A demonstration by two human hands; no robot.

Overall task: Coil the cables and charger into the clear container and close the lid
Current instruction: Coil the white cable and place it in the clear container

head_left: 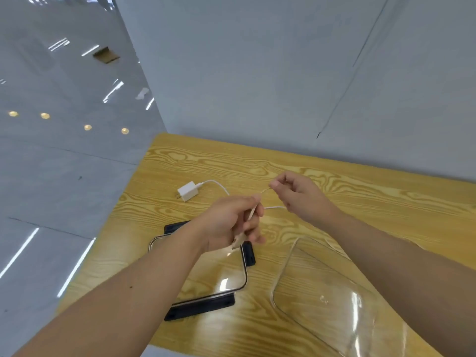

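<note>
A white charger [188, 191] lies on the wooden table [360, 197], with a thin white cable [217, 184] running from it toward my hands. My left hand [231, 222] grips a stretch of the cable, its loose end hanging below the fist. My right hand [298, 194] pinches the same cable a little farther along, above the table. The clear container [322, 292] sits open at the right, partly under my right forearm. Its clear lid [219, 276] with black clips lies flat at the left, partly hidden by my left forearm.
The table's left edge drops to a glossy grey floor [64, 176]. A grey wall [257, 73] stands right behind the table's far edge.
</note>
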